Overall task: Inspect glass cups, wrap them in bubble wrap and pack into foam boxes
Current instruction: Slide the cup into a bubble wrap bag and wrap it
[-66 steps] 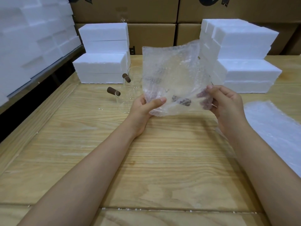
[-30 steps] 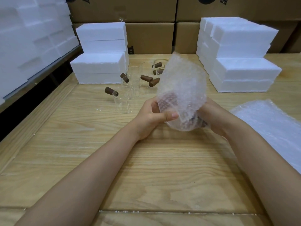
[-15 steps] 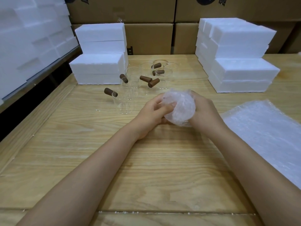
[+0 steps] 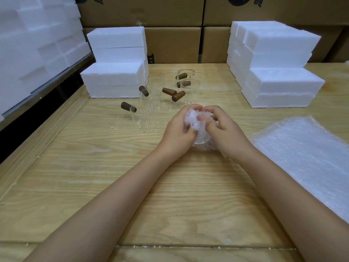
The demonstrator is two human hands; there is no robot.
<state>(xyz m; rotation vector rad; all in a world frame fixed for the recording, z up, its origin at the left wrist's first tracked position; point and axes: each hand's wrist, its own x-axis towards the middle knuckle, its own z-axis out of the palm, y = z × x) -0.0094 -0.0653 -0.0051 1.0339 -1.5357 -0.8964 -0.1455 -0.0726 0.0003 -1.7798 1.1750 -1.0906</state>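
Observation:
Between my two hands sits a bubble-wrapped bundle [image 4: 198, 129] just above the wooden table [image 4: 132, 176]; the cup inside is hidden by the wrap. My left hand [image 4: 177, 129] curls round its left side. My right hand [image 4: 224, 129] grips the right side, its fingertips pushing wrap down into the top. Behind the bundle stand several bare glass cups [image 4: 144, 120] with brown wooden handles [image 4: 128, 106]. A pile of flat bubble wrap sheets [image 4: 306, 157] lies at the right.
Two stacks of white foam boxes stand at the back, one left [image 4: 115, 67] and one right [image 4: 273, 63]. More foam blocks [image 4: 37, 44] fill a shelf at far left. Cardboard cartons [image 4: 170, 25] line the back wall.
The wrap, held up as an open sheet, has been folded and crumpled tight round the cup. Both hands have lowered the bundle toward the table and closed over it.

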